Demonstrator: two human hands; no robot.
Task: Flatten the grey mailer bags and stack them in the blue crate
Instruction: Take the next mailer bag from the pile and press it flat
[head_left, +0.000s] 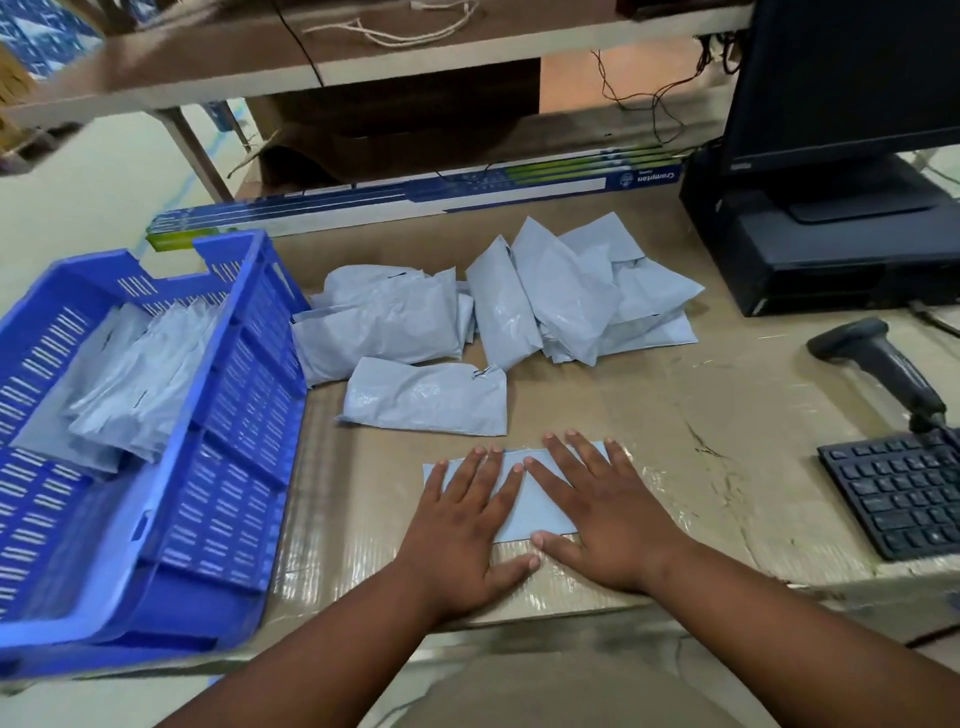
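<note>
Both hands are down flat right in front, fingers spread wide, pressing one grey mailer bag (540, 499) onto the tabletop (727, 415), which is covered in taped brown cardboard. Left hand (470, 525) covers the bag's left part, right hand (597, 512) the right part, and the two thumbs nearly meet at its near edge. So neither hand is gripping anything, just palms down on the bag. Further back there's a loose pile of crumpled mailer bags (498, 312), not flattened yet, with one lying apart (426, 397) a bit closer to the hands. Over on the left sits the blue crate (228, 499), with a few bags (130, 374) already stacked inside it. On the right side you get a black keyboard (904, 493), a barcode scanner (883, 364) on its stand, and a monitor (852, 78) on top of a black box. Long printed cartons (415, 200) run along the back edge under a shelf.
</note>
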